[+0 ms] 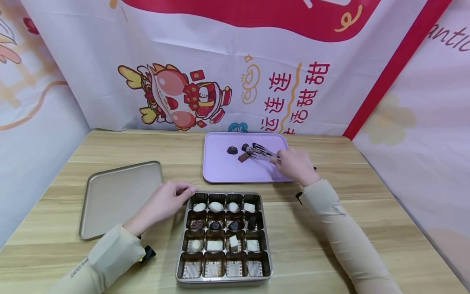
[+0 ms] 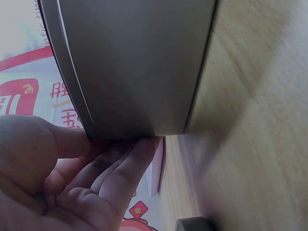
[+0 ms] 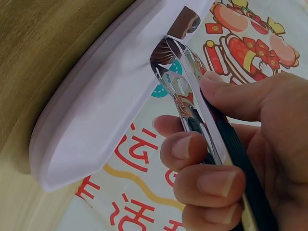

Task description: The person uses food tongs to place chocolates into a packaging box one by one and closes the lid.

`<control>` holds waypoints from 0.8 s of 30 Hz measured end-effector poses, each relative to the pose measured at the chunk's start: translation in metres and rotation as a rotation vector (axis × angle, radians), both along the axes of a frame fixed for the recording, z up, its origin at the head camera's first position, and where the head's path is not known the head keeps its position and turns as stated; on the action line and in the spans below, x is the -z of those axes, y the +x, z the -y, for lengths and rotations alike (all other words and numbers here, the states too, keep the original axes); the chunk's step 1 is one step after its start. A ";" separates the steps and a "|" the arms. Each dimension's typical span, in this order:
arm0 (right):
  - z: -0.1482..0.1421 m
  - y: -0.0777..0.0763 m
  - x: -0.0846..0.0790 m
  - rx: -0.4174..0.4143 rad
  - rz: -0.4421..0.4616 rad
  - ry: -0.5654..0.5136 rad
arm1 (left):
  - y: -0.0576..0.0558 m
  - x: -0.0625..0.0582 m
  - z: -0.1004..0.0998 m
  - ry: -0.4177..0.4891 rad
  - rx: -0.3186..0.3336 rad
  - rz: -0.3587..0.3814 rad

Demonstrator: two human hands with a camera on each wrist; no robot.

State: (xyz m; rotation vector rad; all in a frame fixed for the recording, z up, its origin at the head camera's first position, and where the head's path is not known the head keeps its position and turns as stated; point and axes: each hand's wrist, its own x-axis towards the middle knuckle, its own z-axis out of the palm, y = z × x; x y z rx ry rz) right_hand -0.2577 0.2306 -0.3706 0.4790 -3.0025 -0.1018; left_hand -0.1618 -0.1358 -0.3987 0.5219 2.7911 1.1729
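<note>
Right now, the sixteen-compartment chocolate box (image 1: pixel 224 281) sits on the wooden desk (image 1: pixel 312 253), directly before the person. The left hand (image 1: pixel 170 199) holds the box at its far left corner, thumb at the rim and fingertips against the outer wall. The right hand (image 1: pixel 296 164), well apart from the left, reaches beyond the box and to its right, its fingers wrapped round the dark handles of metal tongs (image 3: pixel 212 130). The tongs' tips stand on either side of a ribbed dark chocolate (image 3: pixel 162 52); whether they grip it I cannot tell. Beside it, also beyond the box, a brown rectangular chocolate (image 1: pixel 243 157) and a round dark chocolate (image 1: pixel 232 150) lie on the lilac tray (image 1: pixel 238 176). Inside the box, the farthest row carries white pieces (image 1: pixel 216 206), the second row dark pieces (image 1: pixel 215 225), and the third row more white pieces (image 1: pixel 214 245), one tilted upward. A shallow taupe lid (image 1: pixel 119 200) lies to the left of the box, and a printed banner (image 1: pixel 220 51) hangs behind it.
</note>
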 end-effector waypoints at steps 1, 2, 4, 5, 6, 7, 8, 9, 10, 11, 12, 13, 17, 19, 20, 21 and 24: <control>0.000 0.000 -0.001 -0.001 0.002 -0.002 | 0.000 0.000 0.000 -0.001 -0.001 -0.001; -0.001 0.000 -0.001 -0.005 0.005 -0.005 | 0.000 0.000 0.000 0.000 -0.002 0.000; -0.004 0.000 -0.003 -0.012 0.016 -0.011 | 0.000 0.000 -0.001 0.000 -0.003 -0.001; -0.005 0.000 -0.004 -0.015 0.019 -0.011 | 0.000 -0.001 -0.001 0.000 -0.005 0.000; -0.006 0.000 -0.006 -0.016 0.022 -0.014 | 0.000 -0.001 -0.001 0.000 -0.007 -0.001; -0.007 0.000 -0.007 -0.017 0.023 -0.012 | 0.000 -0.001 -0.001 -0.001 -0.006 -0.002; -0.008 0.000 -0.009 -0.018 0.024 -0.015 | 0.000 -0.002 -0.001 -0.001 -0.006 -0.001; -0.009 0.000 -0.011 -0.019 0.022 -0.015 | 0.001 -0.002 -0.001 0.000 -0.003 -0.004; -0.011 0.000 -0.013 -0.018 0.016 -0.013 | 0.000 -0.002 -0.002 0.001 -0.007 0.000; -0.011 0.001 -0.015 -0.014 0.005 -0.012 | 0.001 -0.003 -0.002 0.001 -0.007 -0.001; -0.012 0.002 -0.017 -0.011 -0.003 -0.014 | 0.001 -0.003 -0.002 0.002 -0.007 0.000; -0.012 0.002 -0.020 -0.011 -0.015 -0.011 | 0.001 -0.003 -0.002 0.001 -0.006 -0.001; -0.013 0.006 -0.027 -0.013 -0.050 -0.022 | 0.001 -0.003 -0.002 -0.005 -0.009 -0.008; -0.012 0.008 -0.030 -0.020 -0.055 -0.025 | 0.001 -0.002 -0.002 -0.010 -0.007 -0.010; -0.012 0.010 -0.031 -0.023 -0.054 -0.028 | 0.000 -0.002 -0.002 -0.012 -0.006 -0.010; -0.011 0.011 -0.033 -0.028 -0.051 -0.029 | 0.000 -0.002 -0.002 -0.013 -0.006 -0.009; -0.008 0.017 -0.038 -0.041 -0.048 -0.031 | 0.000 -0.001 -0.002 -0.016 -0.005 -0.003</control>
